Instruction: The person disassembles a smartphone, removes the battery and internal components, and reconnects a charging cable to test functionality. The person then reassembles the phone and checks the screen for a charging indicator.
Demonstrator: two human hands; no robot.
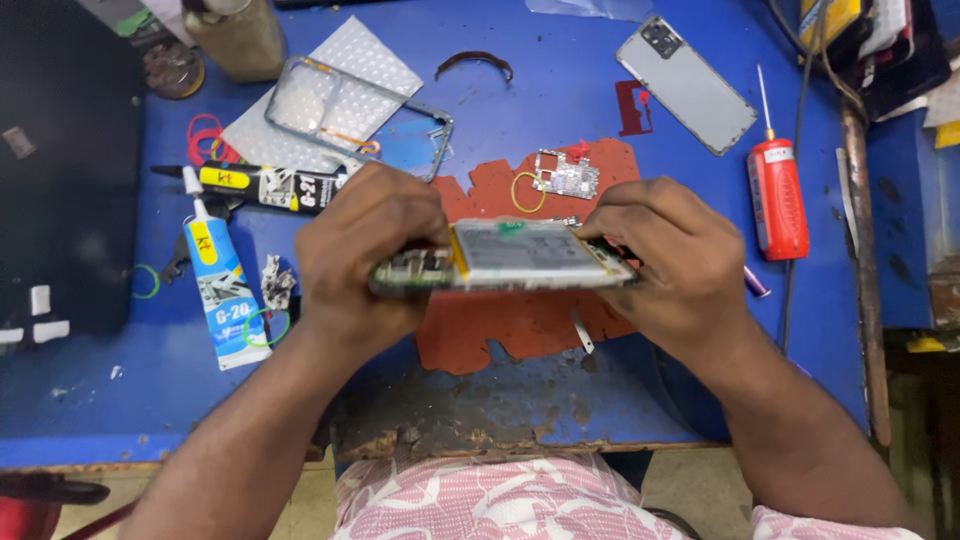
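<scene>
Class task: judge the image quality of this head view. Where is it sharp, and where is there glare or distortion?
Head view: even, soft light; the opened phone with its pale battery is sharp between left hand and right hand; mild glare on the silver phone back cover; wide-angle bending at the blue worktop edges.

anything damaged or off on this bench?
Yes. The blue table top is worn through along its near edge, dark and flaking. The opened phone, held by the left hand and right hand, has its insides bare; its grey back cover lies apart, top right.

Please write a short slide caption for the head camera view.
Both hands, left and right, hold an opened phone above a red mat.
</scene>
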